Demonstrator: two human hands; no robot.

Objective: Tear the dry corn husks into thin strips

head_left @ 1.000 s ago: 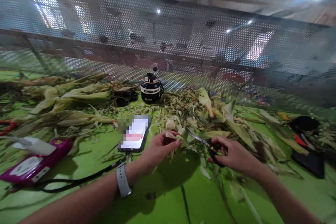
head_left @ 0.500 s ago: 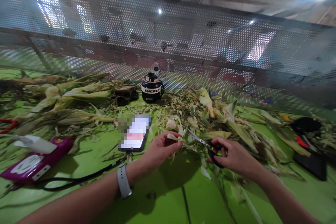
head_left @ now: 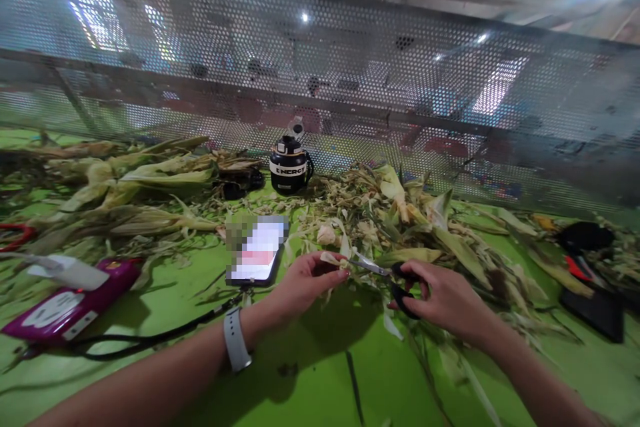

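- We keep our two hands apart, both low over the green table (head_left: 320,393).
- With our left hand (head_left: 323,273), we pinch a small pale husk piece (head_left: 330,259) between thumb and fingers; it sticks out above the fingertips, just short of the middle of the view.
- With our right hand (head_left: 430,290), we grip the scissors (head_left: 373,267), fingers around the black handles, whose loops stand spread from each other.
- We have the blades pointing left, toward the pinched piece; we cannot tell whether they touch it.
- Behind and to the right of the blades, we see a heap of husks and shreds (head_left: 393,213), with long leaves trailing toward our right forearm.
- Just beyond our left hand, we see a phone (head_left: 260,250) lying with its screen lit and partly pixelated.
- On our left wrist, we wear a pale watch band (head_left: 236,340).
- Farther back, we see a black bottle (head_left: 289,172) marked ENERGY standing upright, its cap flipped up, near a perforated panel (head_left: 350,67).
- To our left, we see longer husks (head_left: 135,180) lying in a pile, and nearer, a purple power strip (head_left: 100,293) with a white plug (head_left: 80,273) on it.
- At the far right, we see a dark flat object (head_left: 593,313).
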